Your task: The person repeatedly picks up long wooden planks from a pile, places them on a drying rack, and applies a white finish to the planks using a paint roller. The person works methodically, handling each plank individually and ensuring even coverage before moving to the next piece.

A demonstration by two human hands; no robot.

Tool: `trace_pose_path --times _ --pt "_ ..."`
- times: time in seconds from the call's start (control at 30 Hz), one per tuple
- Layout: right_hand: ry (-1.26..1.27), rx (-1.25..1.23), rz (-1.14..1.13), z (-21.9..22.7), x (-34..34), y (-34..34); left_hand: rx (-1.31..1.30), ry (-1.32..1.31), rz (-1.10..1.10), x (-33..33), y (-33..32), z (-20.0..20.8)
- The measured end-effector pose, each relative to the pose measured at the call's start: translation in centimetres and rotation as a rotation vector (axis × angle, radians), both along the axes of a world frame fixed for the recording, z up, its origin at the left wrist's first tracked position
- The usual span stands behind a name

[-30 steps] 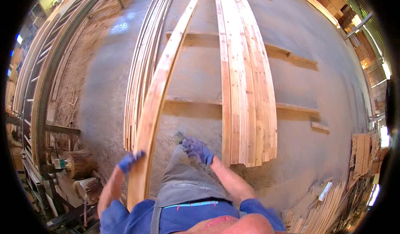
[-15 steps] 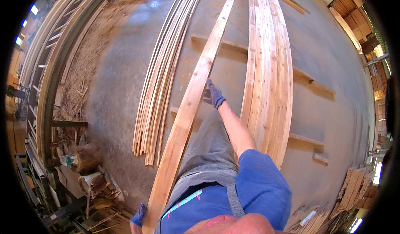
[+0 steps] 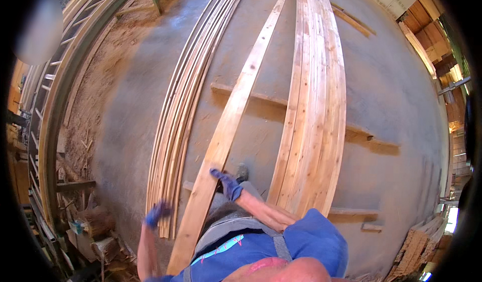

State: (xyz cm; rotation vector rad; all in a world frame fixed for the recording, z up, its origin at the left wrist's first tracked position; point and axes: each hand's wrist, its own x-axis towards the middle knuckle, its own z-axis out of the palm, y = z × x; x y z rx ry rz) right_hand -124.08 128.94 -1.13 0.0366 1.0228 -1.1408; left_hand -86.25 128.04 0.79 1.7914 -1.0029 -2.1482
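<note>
A long pale wooden board [image 3: 240,94] runs from beside my body far up the view, tapering with distance. At its right edge is my right hand [image 3: 228,185], in a blue-grey glove, with a digit over the top face and the others at the edge, partly hidden. Left of the board, apart from it, my left hand [image 3: 158,213] is raised in a blue glove. Motion smears its fingers. Behind that hand lies a bundle of narrow wooden strips [image 3: 173,156].
Several wide boards [image 3: 314,106] lie side by side on the right. Wooden crosspieces [image 3: 256,96] rest on the concrete floor. A railed frame [image 3: 47,146] stands at the far left, near log pieces [image 3: 93,222]. Stacked lumber [image 3: 419,244] is at lower right.
My left hand has come off the near end of the board and moved up beside it. My right hand has drawn back toward me along the board's edge. The view has shifted.
</note>
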Motion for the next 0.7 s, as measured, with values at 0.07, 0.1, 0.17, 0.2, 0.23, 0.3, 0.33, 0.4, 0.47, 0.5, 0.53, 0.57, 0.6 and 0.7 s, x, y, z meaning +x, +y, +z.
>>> trace_pose_path --times 0.07,0.1,0.17,0.2,0.23,0.3,0.33,0.4,0.47,0.5,0.53,0.57,0.6,0.7 --pt "0.042 -0.124 0.053 0.2 -1.2 -0.9 -0.088 0.193 -0.202 -17.9 -14.4 1.6" --pt "-0.132 -0.04 0.137 3.0 -2.0 -1.8 0.102 0.362 -0.167 -24.4 -19.5 1.9" --pt "-0.185 0.017 0.297 6.7 -2.8 -3.6 -0.009 0.16 -0.35 -32.8 -26.2 0.2" --pt "-0.208 0.053 0.38 7.1 -3.7 -4.7 -0.137 -0.02 -0.496 -34.9 -28.8 -2.0" --pt "-0.177 -0.144 0.556 5.8 -5.8 -6.2 -0.256 -0.094 -0.631 -35.5 -30.3 -3.0" --pt "-0.153 -0.354 0.649 0.1 -10.3 -10.0 -0.165 -0.125 -0.631 -38.2 -31.7 2.8" --pt "-0.166 -0.378 0.621 -2.9 -11.8 -12.4 -0.197 -0.183 -0.589 -37.7 -32.1 4.3" --pt "-0.328 -0.097 0.372 -9.5 -18.0 -17.4 -0.088 -0.139 -0.553 -35.0 -33.8 -0.9" --pt "-0.268 0.136 0.283 -9.4 -23.8 -23.9 -0.168 -0.059 -0.473 -32.3 -35.7 -3.0" --pt "-0.07 0.216 0.229 -6.8 -26.2 -29.8 -0.204 -0.032 -0.422 -31.3 -36.9 -2.9" --pt "0.036 0.187 0.214 -6.4 -28.1 -33.9 -0.186 -0.031 -0.382 -31.2 -37.6 -0.3" --pt "0.135 0.169 0.212 -6.5 -30.1 -37.0 -0.103 -0.081 -0.396 -31.3 -39.0 1.3" --pt "0.059 0.156 0.195 -8.8 -33.1 -39.5 -0.019 -0.139 -0.425 -31.3 -40.8 3.2" --pt "0.14 0.136 0.12 -8.8 -35.6 -48.7 0.006 -0.177 -0.473 -30.2 -44.5 8.0"
